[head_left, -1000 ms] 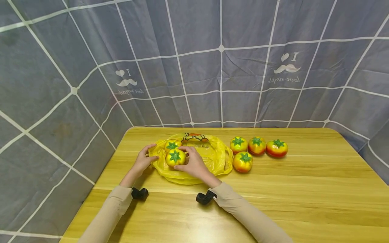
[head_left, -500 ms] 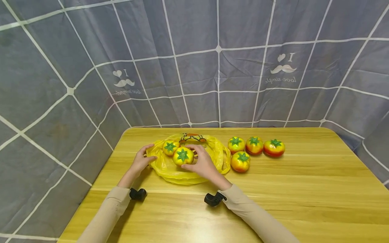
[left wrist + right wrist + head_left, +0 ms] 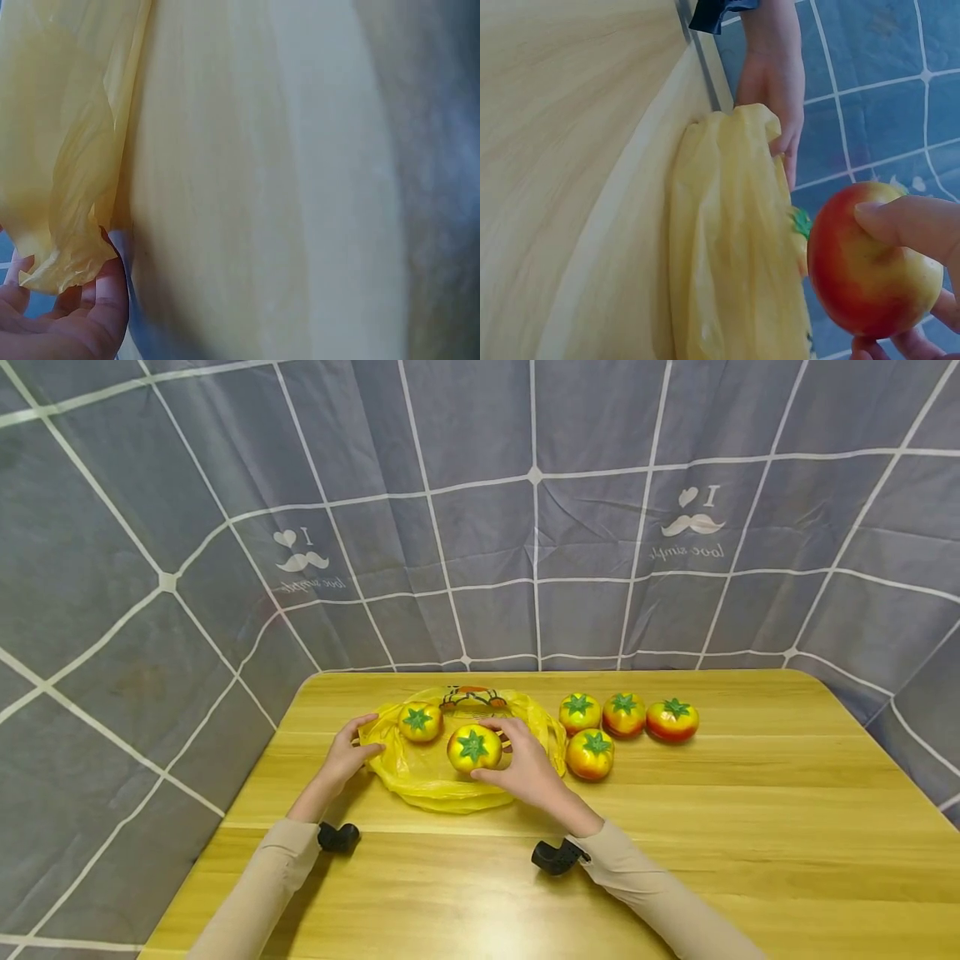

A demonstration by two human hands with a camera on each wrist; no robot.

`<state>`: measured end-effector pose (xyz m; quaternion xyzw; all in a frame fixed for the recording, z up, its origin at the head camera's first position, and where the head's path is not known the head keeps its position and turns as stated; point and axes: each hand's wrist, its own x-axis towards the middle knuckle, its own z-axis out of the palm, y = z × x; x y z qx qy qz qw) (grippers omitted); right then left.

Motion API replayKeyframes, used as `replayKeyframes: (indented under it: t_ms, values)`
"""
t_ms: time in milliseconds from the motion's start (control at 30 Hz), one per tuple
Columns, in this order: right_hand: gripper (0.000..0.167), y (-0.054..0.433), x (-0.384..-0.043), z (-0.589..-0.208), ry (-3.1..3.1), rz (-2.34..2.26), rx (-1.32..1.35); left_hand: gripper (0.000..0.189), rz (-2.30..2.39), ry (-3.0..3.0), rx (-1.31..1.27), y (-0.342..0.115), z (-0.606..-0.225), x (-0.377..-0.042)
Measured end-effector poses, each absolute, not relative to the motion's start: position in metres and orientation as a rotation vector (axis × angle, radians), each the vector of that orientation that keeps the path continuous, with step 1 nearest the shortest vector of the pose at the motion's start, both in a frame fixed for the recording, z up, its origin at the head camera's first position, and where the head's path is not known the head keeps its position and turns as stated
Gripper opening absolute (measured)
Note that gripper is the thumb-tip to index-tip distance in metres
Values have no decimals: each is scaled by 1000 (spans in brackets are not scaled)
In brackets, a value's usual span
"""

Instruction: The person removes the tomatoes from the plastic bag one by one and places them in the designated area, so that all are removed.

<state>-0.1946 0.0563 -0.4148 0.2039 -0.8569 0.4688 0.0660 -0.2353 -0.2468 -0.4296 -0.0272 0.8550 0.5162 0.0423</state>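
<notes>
A yellow plastic bag (image 3: 420,792) lies spread with its mouth open on the table. My left hand (image 3: 345,758) holds its left edge; in the left wrist view the bag's end (image 3: 71,262) hangs between that hand's thumb and curled fingers. My right hand (image 3: 525,768) grips a yellow-red tomato (image 3: 474,749) with a green star-shaped top, thumb on the near side and fingers on the far side. That tomato (image 3: 870,262) appears above the bag in the right wrist view. Another tomato (image 3: 420,722) rests in the bag's left part.
Several more tomatoes stand right of the bag: one tomato (image 3: 590,754) in front, with a row behind ending at a redder tomato (image 3: 672,721). The wooden table (image 3: 750,827) ends at a grey curtain (image 3: 585,543) behind and at the left.
My right hand has carried its tomato rightward over the bag, away from the tomato lying inside. The left hand stays at the bag's edge. The view has shifted slightly.
</notes>
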Motion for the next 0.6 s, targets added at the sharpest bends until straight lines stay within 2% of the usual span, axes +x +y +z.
replayKeyframes:
  t_ms: [600]
  values:
    - [68, 98, -180, -403, -2558, 1330, 594, 61, 1597, 2615, -70, -247, -433, -237]
